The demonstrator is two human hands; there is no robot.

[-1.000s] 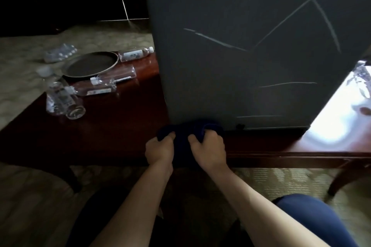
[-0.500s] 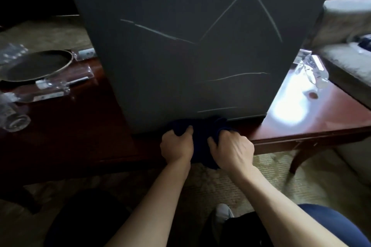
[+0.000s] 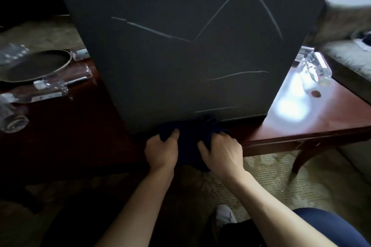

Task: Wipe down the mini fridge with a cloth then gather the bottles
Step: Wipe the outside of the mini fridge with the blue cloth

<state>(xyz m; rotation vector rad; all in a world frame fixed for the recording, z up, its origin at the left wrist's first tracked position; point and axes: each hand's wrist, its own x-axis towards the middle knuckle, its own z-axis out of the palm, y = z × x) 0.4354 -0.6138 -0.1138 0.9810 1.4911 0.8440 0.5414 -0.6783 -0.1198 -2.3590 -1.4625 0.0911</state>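
I have both hands on the dark blue cloth (image 3: 189, 140), bunched at the foot of the mini fridge (image 3: 180, 50): my left hand (image 3: 161, 149) curls its fingers into the cloth's left side, and my right hand (image 3: 220, 151) grips its right side, knuckles up. The cloth touches the fridge's bottom front edge and hangs over the near edge of the wooden table (image 3: 313, 126). The fridge's dark face carries pale streaks. To my left, several clear bottles (image 3: 50, 86) lie on their sides beside a round dark tray (image 3: 66, 64), with another bottle (image 3: 12, 120) near the frame's edge. To the fridge's right, one more clear bottle (image 3: 315, 68) lies on the bright tabletop.
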